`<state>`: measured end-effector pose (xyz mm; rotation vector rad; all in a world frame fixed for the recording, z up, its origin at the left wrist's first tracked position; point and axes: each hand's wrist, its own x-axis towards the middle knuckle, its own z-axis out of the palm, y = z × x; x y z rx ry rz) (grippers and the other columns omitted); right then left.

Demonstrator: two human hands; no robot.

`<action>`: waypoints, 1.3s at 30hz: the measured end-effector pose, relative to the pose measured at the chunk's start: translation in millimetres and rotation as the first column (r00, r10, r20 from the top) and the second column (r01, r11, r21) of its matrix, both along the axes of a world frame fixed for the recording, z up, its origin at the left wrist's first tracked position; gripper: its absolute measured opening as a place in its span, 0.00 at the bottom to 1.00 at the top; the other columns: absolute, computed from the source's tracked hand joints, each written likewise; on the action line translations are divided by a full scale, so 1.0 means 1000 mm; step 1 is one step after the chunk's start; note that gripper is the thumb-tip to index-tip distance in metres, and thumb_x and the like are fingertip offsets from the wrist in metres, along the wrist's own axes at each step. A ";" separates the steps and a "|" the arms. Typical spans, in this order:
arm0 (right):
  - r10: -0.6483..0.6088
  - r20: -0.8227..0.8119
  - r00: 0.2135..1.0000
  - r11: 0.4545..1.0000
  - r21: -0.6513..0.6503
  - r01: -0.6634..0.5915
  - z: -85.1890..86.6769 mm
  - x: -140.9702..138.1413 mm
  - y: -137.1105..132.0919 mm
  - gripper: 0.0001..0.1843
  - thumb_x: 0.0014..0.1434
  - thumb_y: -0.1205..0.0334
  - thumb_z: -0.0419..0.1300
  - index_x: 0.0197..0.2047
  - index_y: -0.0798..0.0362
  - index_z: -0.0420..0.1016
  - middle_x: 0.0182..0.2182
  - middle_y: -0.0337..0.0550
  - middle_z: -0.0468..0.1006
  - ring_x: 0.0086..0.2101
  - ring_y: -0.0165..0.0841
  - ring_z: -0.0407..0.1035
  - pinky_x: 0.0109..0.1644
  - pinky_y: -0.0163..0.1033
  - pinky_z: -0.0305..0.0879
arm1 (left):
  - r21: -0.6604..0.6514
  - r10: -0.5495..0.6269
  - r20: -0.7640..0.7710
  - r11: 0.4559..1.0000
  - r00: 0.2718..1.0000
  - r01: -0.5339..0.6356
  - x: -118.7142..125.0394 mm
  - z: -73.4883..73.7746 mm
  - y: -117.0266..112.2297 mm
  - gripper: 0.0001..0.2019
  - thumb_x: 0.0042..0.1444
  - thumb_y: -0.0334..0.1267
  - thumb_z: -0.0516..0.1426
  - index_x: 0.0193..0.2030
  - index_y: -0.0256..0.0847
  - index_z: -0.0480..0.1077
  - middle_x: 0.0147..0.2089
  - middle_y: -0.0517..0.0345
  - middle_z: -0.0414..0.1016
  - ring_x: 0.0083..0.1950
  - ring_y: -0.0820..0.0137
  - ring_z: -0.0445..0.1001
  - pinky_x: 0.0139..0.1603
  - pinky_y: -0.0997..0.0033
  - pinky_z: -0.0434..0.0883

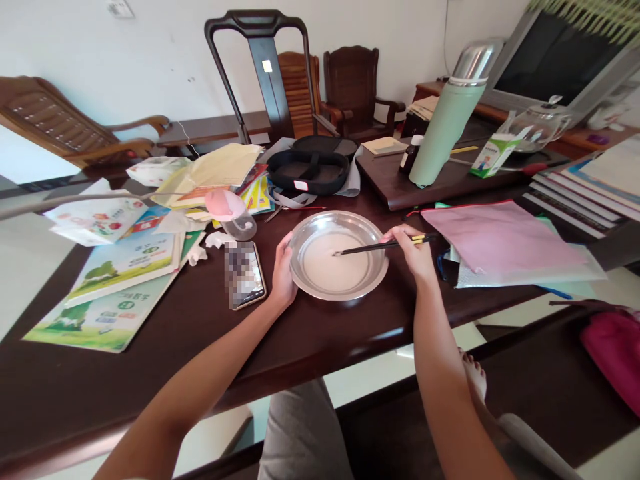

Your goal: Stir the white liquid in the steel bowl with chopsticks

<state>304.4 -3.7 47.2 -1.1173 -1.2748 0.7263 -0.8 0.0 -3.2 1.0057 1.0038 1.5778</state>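
A round metal dish (373, 233) holding a white mixture sits on the dark wooden table (310, 333) in front of me. My left hand (283, 273) curls against the dish's left rim and steadies it. My right hand (413, 248) is closed on a pair of black chopsticks (373, 247) at the dish's right side. The chopstick tips rest in the white mixture near the dish's middle.
A phone (245, 274) lies just left of my left hand. Books and papers (125, 267) cover the table's left part. A pink zip folder (495, 243) lies to the right. A tall green flask (447, 120), a black case (310, 167) and wooden chairs stand behind.
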 end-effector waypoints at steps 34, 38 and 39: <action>0.069 0.118 0.991 0.995 0.064 -0.076 0.001 0.002 -0.003 0.29 0.63 0.28 0.68 0.30 0.45 0.86 0.31 0.43 0.89 0.38 0.43 0.83 0.50 0.50 0.79 | 0.005 0.000 -0.002 1.000 1.000 0.000 -0.003 -0.005 0.002 0.30 0.61 0.63 0.69 0.63 0.50 0.76 0.72 0.49 0.78 0.73 0.52 0.76 0.76 0.51 0.71; -0.035 -0.032 0.999 0.998 0.043 0.036 -0.003 0.006 -0.001 0.30 0.64 0.28 0.66 0.30 0.46 0.83 0.21 0.39 0.82 0.27 0.41 0.80 0.41 0.47 0.79 | -0.006 -0.001 0.005 1.000 1.000 0.001 -0.002 -0.003 0.002 0.30 0.60 0.64 0.70 0.63 0.50 0.77 0.72 0.50 0.79 0.72 0.52 0.77 0.75 0.52 0.72; -0.013 -0.041 0.999 1.000 0.027 0.014 -0.004 0.006 -0.001 0.30 0.64 0.27 0.66 0.30 0.46 0.83 0.21 0.39 0.82 0.26 0.40 0.80 0.39 0.47 0.78 | -0.010 -0.002 0.007 1.000 1.000 0.002 -0.002 -0.003 0.001 0.30 0.60 0.64 0.70 0.63 0.50 0.77 0.71 0.51 0.79 0.72 0.53 0.77 0.75 0.52 0.72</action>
